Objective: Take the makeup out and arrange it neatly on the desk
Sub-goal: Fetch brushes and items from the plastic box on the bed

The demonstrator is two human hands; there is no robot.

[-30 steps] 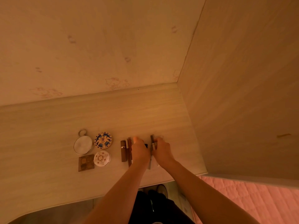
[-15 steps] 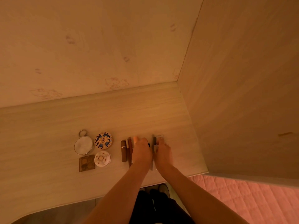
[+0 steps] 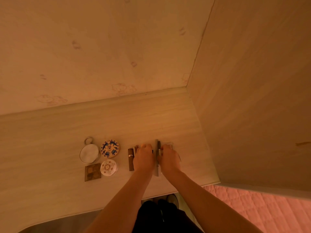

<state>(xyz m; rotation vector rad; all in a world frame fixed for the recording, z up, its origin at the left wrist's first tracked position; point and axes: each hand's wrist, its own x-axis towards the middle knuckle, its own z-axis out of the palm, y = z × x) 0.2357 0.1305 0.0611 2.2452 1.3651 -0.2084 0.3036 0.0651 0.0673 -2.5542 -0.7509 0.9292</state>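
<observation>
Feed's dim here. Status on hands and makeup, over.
Left hand and right hand down on the stick row, grip unclear. Grey pencil between them. Compacts grouped left. Nothing blocking.

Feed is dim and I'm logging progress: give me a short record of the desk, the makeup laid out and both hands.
surface: desk
left block: round mirror, patterned compact, white compact, square palette, set two by two
middle: brown lipstick tube, lying beside the left hand
hands: left hand and right hand side by side over slim sticks
between hands: grey pencil
grip: cannot tell
</observation>
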